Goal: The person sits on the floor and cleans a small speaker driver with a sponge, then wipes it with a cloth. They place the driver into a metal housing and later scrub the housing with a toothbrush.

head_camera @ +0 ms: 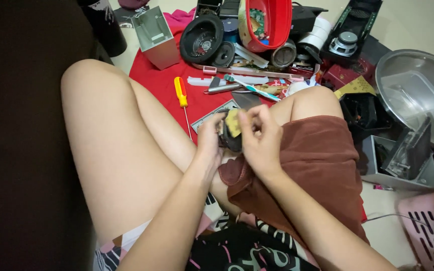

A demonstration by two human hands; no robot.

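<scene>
Both hands meet above the person's lap, between the bare knees, and share one small dark part (231, 138) with a tan piece on its upper face. The left hand (209, 140) closes its grip round the part's left side, fingers curled behind it. The right hand (261, 140) pinches the right side, its fingertips (244, 120) bent onto the tan piece; both grips are shut tight on the part, which is held clear of the floor, just over the edge of a brown cloth (322, 165) draped on the right thigh. Beyond the hands a red cloth (159, 85) lies on the floor, with a screwdriver (180, 93) with a yellow and red handle on it, near the left knee. Farther back lie a toothbrush (252, 88), a black speaker cone (202, 37), a red basket (272, 22) and a grey metal box (154, 37). To the right stand a steel bowl (418, 90) and, near the lower corner, a pink crate (428, 226). What exactly the part is cannot be told.
</scene>
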